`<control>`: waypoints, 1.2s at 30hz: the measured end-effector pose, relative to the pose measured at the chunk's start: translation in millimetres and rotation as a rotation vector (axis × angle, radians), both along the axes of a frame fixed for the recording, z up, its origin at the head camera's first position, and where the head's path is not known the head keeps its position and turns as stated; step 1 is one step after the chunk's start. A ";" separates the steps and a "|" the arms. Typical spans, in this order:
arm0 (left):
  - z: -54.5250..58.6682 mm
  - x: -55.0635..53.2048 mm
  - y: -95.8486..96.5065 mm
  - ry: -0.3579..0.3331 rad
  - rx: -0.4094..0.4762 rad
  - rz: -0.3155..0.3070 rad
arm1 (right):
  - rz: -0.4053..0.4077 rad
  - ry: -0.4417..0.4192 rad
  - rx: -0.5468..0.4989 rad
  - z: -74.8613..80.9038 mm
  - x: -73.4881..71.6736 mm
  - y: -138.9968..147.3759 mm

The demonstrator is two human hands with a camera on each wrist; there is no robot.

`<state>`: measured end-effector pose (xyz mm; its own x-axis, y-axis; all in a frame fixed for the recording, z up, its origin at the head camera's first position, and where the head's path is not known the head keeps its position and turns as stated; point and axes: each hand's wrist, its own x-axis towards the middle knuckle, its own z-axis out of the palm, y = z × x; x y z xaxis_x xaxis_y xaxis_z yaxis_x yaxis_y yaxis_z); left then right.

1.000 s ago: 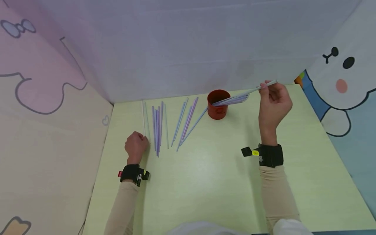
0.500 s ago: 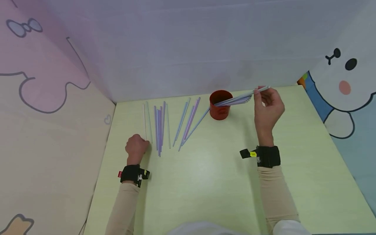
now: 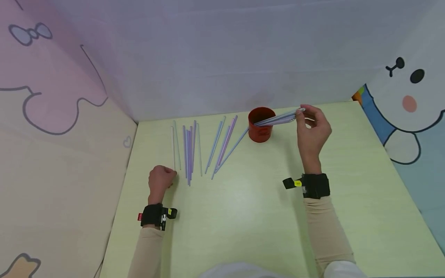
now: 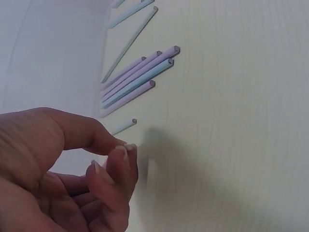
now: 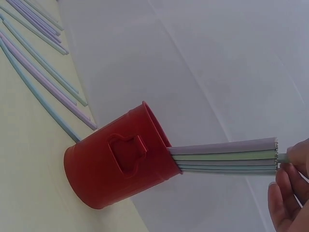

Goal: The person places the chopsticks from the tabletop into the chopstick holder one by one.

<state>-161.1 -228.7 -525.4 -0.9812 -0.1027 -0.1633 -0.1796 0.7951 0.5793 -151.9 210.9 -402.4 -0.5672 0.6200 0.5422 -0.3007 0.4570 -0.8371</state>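
My left hand [image 3: 161, 180] is near the table's left side, thumb and forefinger pinching the near end of a white straw [image 3: 173, 144]. In the left wrist view the fingers [image 4: 118, 169] hide most of that straw, and only a small white tip shows. At the back right, my right hand [image 3: 314, 129] pinches the end of a pale green straw [image 5: 283, 158]. This straw lies along a bundle of pastel straws [image 5: 222, 157] leaning out of a red bucket [image 3: 260, 129]. The bucket stands upright on the table and has a small side handle [image 5: 130, 152].
Several purple and blue straws [image 3: 189, 154] lie side by side right of my left hand, with pale green ones around them. More blue and pink straws [image 3: 224, 143] lie left of the bucket, one touching its base. A cloth wall [image 3: 208, 77] borders the pale table [image 3: 243, 216].
My right hand has moved left and down toward the bucket, sliding its straw further in among the bundle. My left hand has drawn back slightly toward me, and the white straw has shifted with it.
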 end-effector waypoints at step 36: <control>-4.3 82.3 106.5 0.581 0.134 -0.495 | 0.304 0.005 -0.255 -24.3 58.3 -53.4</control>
<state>-78.9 -122.1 -529.7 -0.8396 0.3549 0.4112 0.5406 0.6201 0.5686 -93.6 157.5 -426.7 -0.7430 0.5397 0.3958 -0.3948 0.1242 -0.9103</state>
